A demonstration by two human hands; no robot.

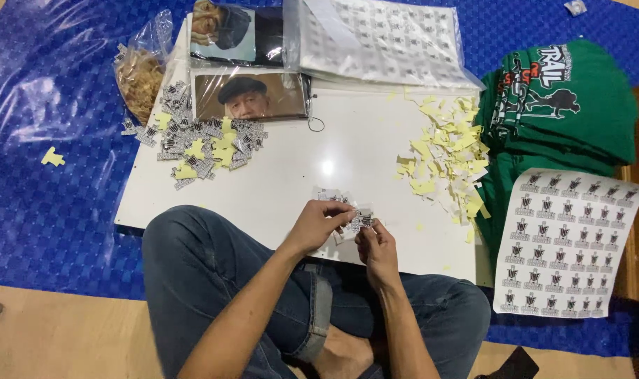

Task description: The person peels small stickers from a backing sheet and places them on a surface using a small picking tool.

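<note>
I sit cross-legged in blue jeans at the near edge of a white board point(333, 161). My left hand point(318, 224) and my right hand point(375, 242) meet over that edge, both pinching a small black-and-white printed sticker point(360, 220). A few more cut stickers point(328, 196) lie on the board just beyond my left fingers. The fingers of both hands are curled closed on the little piece.
A heap of cut stickers and yellow backing scraps point(197, 140) lies at the board's far left, peeled yellow and white scraps point(449, 158) at its right. Folded green shirts point(565, 105), an uncut sticker sheet point(568, 242), sleeved sheets point(382, 38), photo prints point(249, 95), a plastic bag point(140, 74), blue mat point(46, 196).
</note>
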